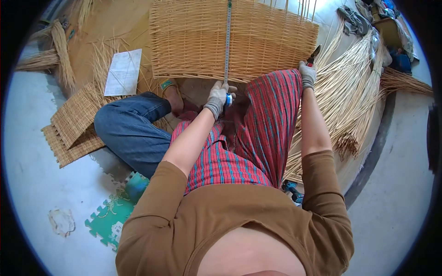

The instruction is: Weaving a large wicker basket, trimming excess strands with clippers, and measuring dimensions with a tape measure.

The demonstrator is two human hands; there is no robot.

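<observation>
1. My left hand (216, 96) has its fingers around one tape measure (229, 100); its strip (227, 43) crosses one large woven panel (189, 48), lying before my knees;
2. My right hand (307, 73) has its fingers closed on one pair of cutters (312, 58), beside the panel;
3. I judge this a measuring step; reading next calls for a taut, straight strip;
4. Two smaller woven panels (76, 117) overlap leftward; one paper sheet (123, 72) lies near.
</observation>
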